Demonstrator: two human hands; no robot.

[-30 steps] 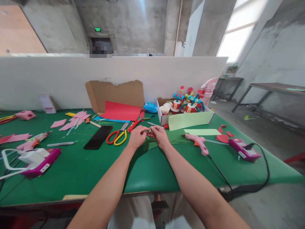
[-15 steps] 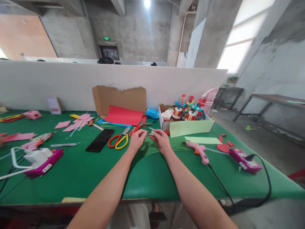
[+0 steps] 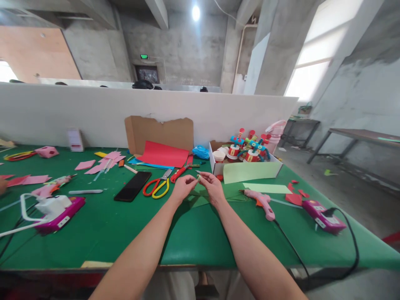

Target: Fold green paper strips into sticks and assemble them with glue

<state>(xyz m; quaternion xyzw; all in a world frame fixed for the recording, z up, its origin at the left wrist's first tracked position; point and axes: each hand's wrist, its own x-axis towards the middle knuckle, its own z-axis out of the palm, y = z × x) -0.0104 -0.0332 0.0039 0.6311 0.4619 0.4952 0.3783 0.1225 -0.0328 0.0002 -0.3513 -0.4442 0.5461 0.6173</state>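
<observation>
Over the green table, my left hand [image 3: 184,186] and my right hand [image 3: 213,186] meet at the fingertips. Between them is a tiny pale green piece [image 3: 199,177], seemingly paper, pinched by both hands and mostly hidden by the fingers. A thin pointed tip [image 3: 198,171] pokes out just above the right fingers; what it belongs to is hidden. Green paper [image 3: 198,201] lies flat beneath my hands. To the left are scissors [image 3: 160,183] with one red and one yellow handle, and a red-handled tool [image 3: 179,172].
A pink glue gun [image 3: 261,201] lies right, its cord running off the front edge. A white box [image 3: 275,168] holds paper figures [image 3: 251,154]. Pale green strips [image 3: 265,188], a black phone [image 3: 133,186], red sheets [image 3: 165,155] and purple power strips [image 3: 323,216] lie around. Another person's hand [image 3: 2,185] shows far left.
My left fingertips have moved right to meet the small piece at my right fingertips; a gap separated the hands before. The view has tilted slightly upward.
</observation>
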